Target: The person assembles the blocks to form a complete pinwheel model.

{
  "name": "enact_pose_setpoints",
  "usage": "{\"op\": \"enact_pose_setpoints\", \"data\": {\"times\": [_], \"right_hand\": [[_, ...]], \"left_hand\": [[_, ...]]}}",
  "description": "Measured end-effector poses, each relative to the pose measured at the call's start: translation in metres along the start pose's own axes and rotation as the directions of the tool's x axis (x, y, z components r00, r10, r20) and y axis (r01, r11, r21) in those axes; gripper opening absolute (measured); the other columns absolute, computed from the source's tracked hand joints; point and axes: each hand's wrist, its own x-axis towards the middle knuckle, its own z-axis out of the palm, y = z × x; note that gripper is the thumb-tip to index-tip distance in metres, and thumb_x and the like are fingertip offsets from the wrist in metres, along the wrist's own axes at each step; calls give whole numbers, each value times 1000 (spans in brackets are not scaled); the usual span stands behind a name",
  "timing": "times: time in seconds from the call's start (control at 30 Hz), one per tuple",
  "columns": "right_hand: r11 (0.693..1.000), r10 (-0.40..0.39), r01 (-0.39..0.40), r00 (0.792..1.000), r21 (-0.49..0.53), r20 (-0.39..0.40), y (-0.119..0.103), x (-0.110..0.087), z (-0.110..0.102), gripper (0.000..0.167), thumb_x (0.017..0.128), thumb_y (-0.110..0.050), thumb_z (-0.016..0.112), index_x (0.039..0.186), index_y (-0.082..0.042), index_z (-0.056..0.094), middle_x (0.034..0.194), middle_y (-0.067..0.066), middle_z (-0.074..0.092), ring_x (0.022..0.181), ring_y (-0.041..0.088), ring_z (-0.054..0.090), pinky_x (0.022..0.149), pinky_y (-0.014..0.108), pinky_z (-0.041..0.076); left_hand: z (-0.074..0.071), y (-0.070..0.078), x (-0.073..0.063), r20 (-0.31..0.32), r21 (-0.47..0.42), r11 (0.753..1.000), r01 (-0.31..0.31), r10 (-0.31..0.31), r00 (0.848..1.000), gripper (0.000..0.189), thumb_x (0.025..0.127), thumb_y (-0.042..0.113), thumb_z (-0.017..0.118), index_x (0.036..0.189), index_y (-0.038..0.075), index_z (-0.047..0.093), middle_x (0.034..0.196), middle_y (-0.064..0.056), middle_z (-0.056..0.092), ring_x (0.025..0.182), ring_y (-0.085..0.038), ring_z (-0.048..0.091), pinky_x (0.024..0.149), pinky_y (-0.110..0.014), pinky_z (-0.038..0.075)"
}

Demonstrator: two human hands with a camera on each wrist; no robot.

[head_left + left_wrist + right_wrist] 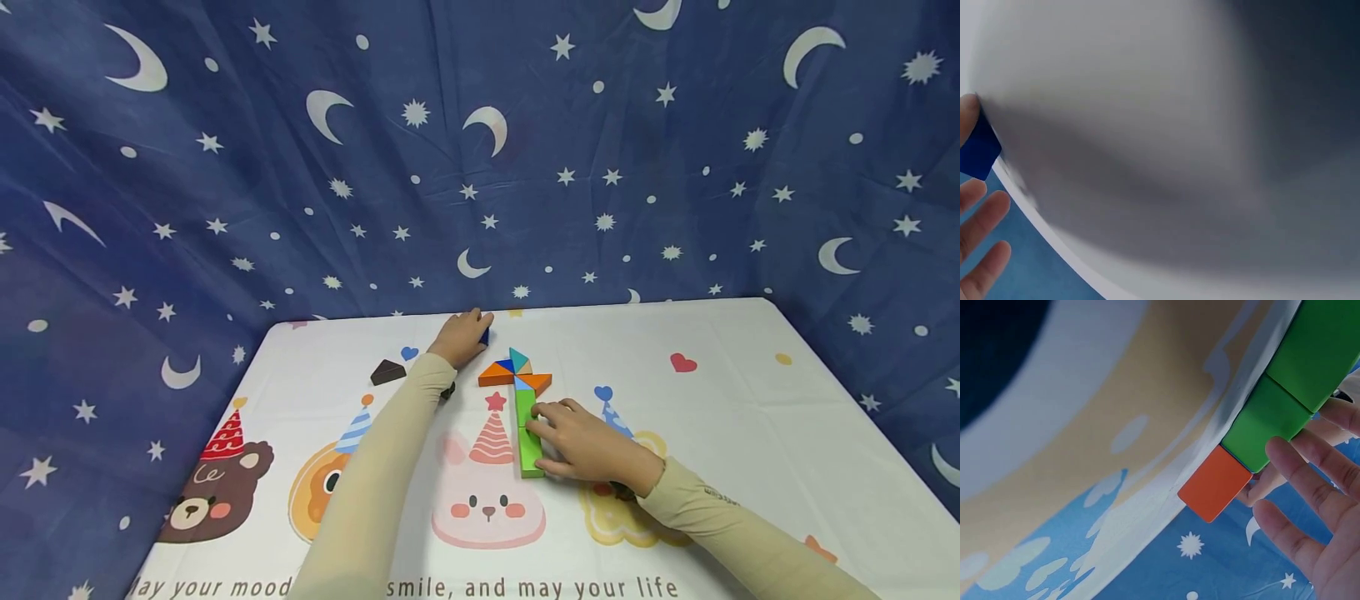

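At the far side of the table, my left hand (pixel 459 337) pinches a dark blue block (pixel 981 149) between thumb and fingers. In the head view the hand covers most of that block. Nearer, my right hand (pixel 588 442) rests its loosely bent fingertips along the right side of two green blocks (pixel 529 450) lying end to end. Above the green pair, a pinwheel shape of small triangles is laid out: orange pieces (pixel 495 374), a teal triangle (pixel 517 361) and blue and tan ones. In the right wrist view an orange block (pixel 1216 484) sits beyond the green ones.
A dark brown block (pixel 387 372) lies left of the pinwheel, beyond the left forearm. The white tablecloth (pixel 735 400) carries printed animals, hearts and lettering. A blue curtain (pixel 570 208) with moons and stars hangs behind the table's far edge.
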Motion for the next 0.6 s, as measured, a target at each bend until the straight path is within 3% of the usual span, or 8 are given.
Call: {"op": "enact_pose_setpoints", "data": {"times": [0.6], "right_hand": [[1000,-9,9,1000,-8,-7,-1,1,0,48,88,-48,57,121,-13,55,119,8,55,111,20,53,95,41,45]], "left_hand": [[-3,-15,-44,-15,61,997,-47,48,999,42,89,31,63,122,11,47,115,-9,56,105,-25,59,94,-41,47]]}}
